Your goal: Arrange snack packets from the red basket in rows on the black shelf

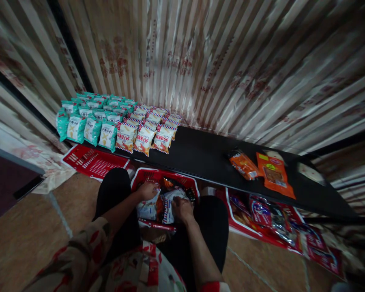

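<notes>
A red basket [195, 183] with a white rim stands between my knees, holding snack bags. My left hand [148, 190] is closed on the top of a white snack bag [147, 209] at the left of the basket. Inside the basket, my right hand [182, 209] grips another white snack bag [168, 209], which has a red-and-blue striped edge. Orange-and-black packaging [168, 183] shows beneath and behind these bags. My fingertips are partly hidden among the bags.
On the black shelf [200, 152] stand rows of teal snack bags [91, 130] and striped-edge snack bags [144, 137]. An orange-and-black packet [242, 164] and an orange pouch [274, 172] lie farther right. Red baskets [94, 160] flank my legs; the right one holds red packets [261, 211].
</notes>
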`<state>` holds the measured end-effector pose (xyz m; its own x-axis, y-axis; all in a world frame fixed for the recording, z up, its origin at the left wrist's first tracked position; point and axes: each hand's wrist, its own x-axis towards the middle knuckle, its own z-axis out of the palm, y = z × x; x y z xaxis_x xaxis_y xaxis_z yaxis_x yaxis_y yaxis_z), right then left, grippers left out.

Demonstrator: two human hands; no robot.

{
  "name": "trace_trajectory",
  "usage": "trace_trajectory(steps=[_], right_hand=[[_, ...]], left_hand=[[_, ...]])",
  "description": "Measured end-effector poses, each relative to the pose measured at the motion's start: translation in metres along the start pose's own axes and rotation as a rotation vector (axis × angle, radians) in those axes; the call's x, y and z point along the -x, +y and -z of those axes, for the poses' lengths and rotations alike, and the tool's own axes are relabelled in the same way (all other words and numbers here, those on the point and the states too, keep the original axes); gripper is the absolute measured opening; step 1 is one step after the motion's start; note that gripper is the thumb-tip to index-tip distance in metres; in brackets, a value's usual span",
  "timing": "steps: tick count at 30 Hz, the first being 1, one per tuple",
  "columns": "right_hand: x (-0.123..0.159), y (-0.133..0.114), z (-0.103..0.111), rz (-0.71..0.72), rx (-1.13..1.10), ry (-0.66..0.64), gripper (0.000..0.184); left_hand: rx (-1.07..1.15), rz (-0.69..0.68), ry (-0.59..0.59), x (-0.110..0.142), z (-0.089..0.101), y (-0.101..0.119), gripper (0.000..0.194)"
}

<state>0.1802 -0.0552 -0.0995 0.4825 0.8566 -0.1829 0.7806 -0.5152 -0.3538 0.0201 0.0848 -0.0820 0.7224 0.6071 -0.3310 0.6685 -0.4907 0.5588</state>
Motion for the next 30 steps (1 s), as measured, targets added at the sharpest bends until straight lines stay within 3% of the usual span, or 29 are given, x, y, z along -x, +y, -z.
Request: trace_trajectory(steps=[5, 9, 16, 22, 30], right_hand=[[0.002, -0.003, 0.003, 0.011, 0.011, -0.066, 0.016], [0.001, -0.003, 0.004, 0.059, -0.018, -0.063, 0.019], [0.000, -0.009, 0.005, 0.072, -0.299, 0.026, 0.036], [-0.002, -0.015, 0.008, 0.060, -0.357, 0.167, 0.038], [-0.005, -0.018, 0.011, 0.015, -0.442, 0.219, 0.042]], left_hand=[[-0.008, -0.138, -0.160, 0.017, -0.028, 0.017, 0.017], [-0.021, -0.168, -0.171, 0.025, -0.040, 0.027, 0.020], [0.179, -0.077, 0.004, 0.021, -0.040, 0.026, 0.030], [0.566, -0.005, 0.159, 0.014, -0.049, 0.027, 0.035], [0.837, 0.106, 0.250, 0.012, -0.049, 0.031, 0.043]])
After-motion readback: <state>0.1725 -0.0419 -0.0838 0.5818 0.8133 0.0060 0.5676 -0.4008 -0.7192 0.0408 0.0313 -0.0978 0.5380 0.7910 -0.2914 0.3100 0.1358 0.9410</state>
